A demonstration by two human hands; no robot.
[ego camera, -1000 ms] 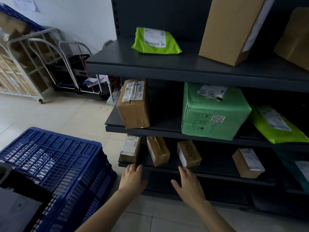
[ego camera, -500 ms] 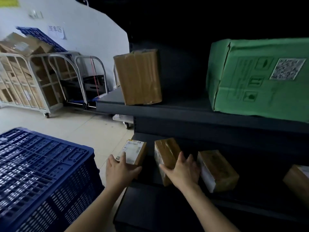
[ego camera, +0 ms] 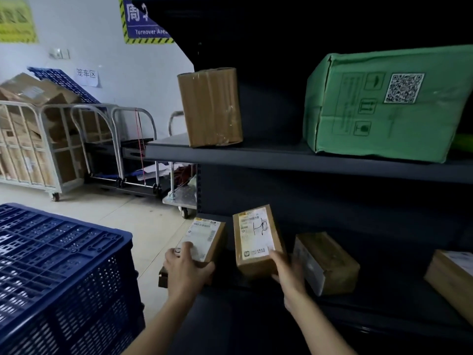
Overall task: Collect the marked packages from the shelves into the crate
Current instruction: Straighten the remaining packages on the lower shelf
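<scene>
Pick step, low shelf (ego camera: 332, 307). My left hand (ego camera: 185, 270) is clamped on the left small box (ego camera: 204, 239), thumb on its label. My right hand (ego camera: 288, 271) is wrapped round the middle box (ego camera: 257, 240), tilted up, pen mark on its label. Blue crate (ego camera: 61, 265) sits just left, apparently upside down. Next, I'd judge: lift the marked one clear, and the crate likely needs righting.
</scene>
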